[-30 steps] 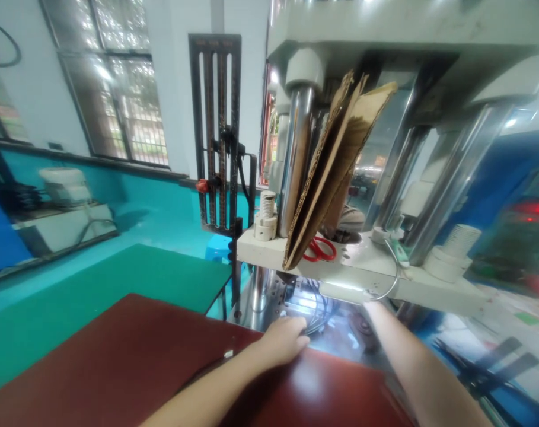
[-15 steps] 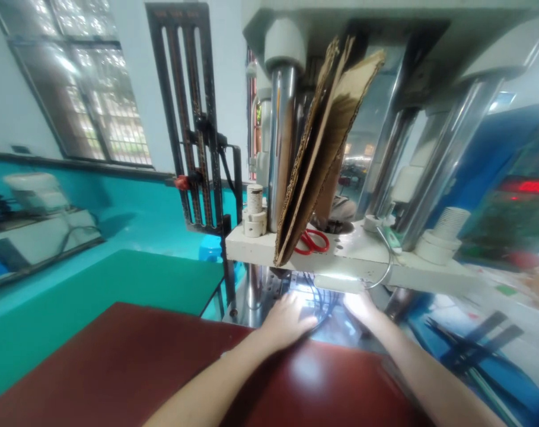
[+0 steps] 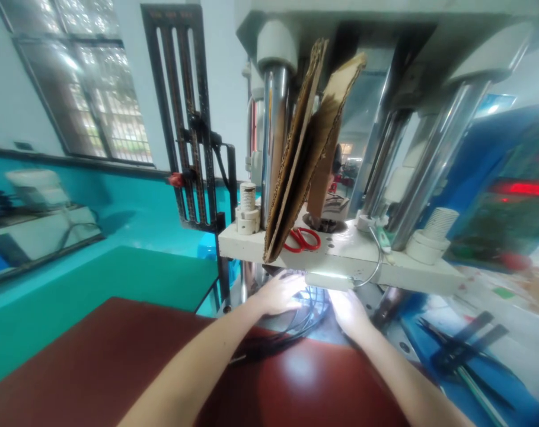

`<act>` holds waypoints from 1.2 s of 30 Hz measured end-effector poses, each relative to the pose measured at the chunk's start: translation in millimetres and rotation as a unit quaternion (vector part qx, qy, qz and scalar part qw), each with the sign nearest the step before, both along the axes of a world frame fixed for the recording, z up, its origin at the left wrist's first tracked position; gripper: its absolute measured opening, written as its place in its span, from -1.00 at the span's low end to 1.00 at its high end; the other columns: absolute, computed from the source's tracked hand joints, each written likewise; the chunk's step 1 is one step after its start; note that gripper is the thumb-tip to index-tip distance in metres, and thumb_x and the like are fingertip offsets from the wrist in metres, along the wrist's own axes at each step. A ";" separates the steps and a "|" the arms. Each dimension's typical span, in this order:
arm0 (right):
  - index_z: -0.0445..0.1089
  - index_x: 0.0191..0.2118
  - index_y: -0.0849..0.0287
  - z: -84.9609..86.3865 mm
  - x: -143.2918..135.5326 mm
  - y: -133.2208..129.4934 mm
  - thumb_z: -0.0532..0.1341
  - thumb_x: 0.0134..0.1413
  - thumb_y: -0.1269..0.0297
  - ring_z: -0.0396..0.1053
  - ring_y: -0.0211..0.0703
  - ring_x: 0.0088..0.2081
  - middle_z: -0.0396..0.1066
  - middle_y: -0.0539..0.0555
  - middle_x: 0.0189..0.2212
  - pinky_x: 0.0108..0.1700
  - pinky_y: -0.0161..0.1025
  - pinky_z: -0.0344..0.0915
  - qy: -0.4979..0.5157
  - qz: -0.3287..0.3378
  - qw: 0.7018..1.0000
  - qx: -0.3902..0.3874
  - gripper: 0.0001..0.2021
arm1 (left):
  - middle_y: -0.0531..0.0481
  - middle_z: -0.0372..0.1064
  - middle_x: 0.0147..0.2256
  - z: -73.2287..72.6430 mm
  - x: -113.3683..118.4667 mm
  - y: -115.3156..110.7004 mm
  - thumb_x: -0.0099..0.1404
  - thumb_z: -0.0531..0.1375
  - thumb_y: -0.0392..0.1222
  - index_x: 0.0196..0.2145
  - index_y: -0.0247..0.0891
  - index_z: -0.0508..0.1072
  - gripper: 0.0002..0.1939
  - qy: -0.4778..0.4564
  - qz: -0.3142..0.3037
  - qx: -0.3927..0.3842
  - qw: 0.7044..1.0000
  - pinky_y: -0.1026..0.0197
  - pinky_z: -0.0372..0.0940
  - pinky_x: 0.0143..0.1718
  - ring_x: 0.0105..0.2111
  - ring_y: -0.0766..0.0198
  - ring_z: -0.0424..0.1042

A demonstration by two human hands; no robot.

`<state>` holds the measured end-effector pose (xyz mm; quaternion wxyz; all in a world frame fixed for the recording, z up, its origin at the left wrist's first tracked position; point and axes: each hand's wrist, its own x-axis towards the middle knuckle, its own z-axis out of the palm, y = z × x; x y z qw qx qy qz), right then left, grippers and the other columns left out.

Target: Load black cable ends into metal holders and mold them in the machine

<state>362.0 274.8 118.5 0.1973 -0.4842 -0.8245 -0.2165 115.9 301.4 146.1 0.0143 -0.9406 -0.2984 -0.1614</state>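
Both my hands reach in under the cream press plate (image 3: 340,261), into bright lamp light. My left hand (image 3: 280,295) lies to the left of a bundle of thin black cables (image 3: 311,314), its fingers stretched forward and its thumb apart, with nothing visible in its grasp. To the right of the cables is my right hand (image 3: 350,311). Glare washes out its fingers, and their tips are hard to make out. The cables run back under the plate, and their near ends trail over the dark red table top (image 3: 305,379).
Red-handled scissors (image 3: 302,239) and folded cardboard (image 3: 291,160) rest on the plate between steel columns (image 3: 276,136). A small lamp (image 3: 329,280) hangs at its front edge. Dark tools (image 3: 469,344) lie on a blue surface at right. A green table (image 3: 153,276) stands at left.
My left hand has moved forward, further under the plate. My right hand has shifted slightly left in view. More of the cable bundle shows on the red surface, and the view has turned slightly.
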 end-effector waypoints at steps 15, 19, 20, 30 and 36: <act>0.28 0.01 0.39 -2.5 -0.8 1.0 -0.04 0.00 0.52 0.24 0.02 -0.01 0.34 0.28 -0.07 0.07 -0.05 0.12 -0.030 0.005 0.999 -0.016 -0.58 | -0.08 0.18 0.10 13.1 50.5 -7.5 0.19 0.06 0.09 0.12 -0.13 0.14 -0.42 -0.058 0.012 -0.003 0.998 0.01 0.06 0.08 0.02 0.07 0.23; 0.31 -0.01 0.35 3.1 -3.9 -1.5 0.00 -0.06 0.52 0.25 0.02 -0.02 0.35 0.25 -0.08 0.04 -0.08 0.15 -0.017 -0.006 0.999 -0.048 -0.57 | -0.08 0.20 0.09 8.4 50.7 -5.2 0.19 0.04 0.12 0.14 -0.13 0.11 -0.40 -0.064 0.005 0.010 0.998 0.02 0.08 0.07 -0.03 0.09 0.28; 0.31 -0.01 0.35 4.8 -5.2 -2.3 0.00 -0.08 0.52 0.25 0.02 -0.02 0.35 0.25 -0.07 0.03 -0.07 0.15 -0.013 -0.008 0.998 -0.057 -0.56 | -0.08 0.20 0.09 7.3 51.3 -4.7 0.19 0.04 0.12 0.14 -0.12 0.12 -0.40 -0.067 0.004 0.014 0.998 0.02 0.09 0.06 -0.04 0.09 0.29; 0.34 -0.05 0.36 21.8 -15.3 -2.5 0.04 -0.15 0.52 0.32 0.05 -0.09 0.39 0.33 -0.14 -0.01 -0.06 0.18 0.027 -0.025 0.991 -0.131 -0.55 | -0.01 0.28 0.03 -6.6 70.1 10.1 0.19 0.02 0.14 0.03 -0.09 0.27 -0.51 -0.114 0.039 0.032 0.992 0.05 0.08 0.08 0.01 0.11 0.25; 0.37 -0.09 0.29 22.5 -7.9 13.9 0.06 -0.15 0.48 0.36 0.01 -0.14 0.42 0.27 -0.19 -0.03 -0.10 0.23 0.068 -0.020 0.985 -0.160 -0.59 | -0.02 0.25 0.05 -6.1 74.3 11.9 0.17 0.06 0.12 0.01 -0.12 0.29 -0.51 -0.119 0.047 0.018 0.992 0.04 0.09 0.08 0.02 0.11 0.22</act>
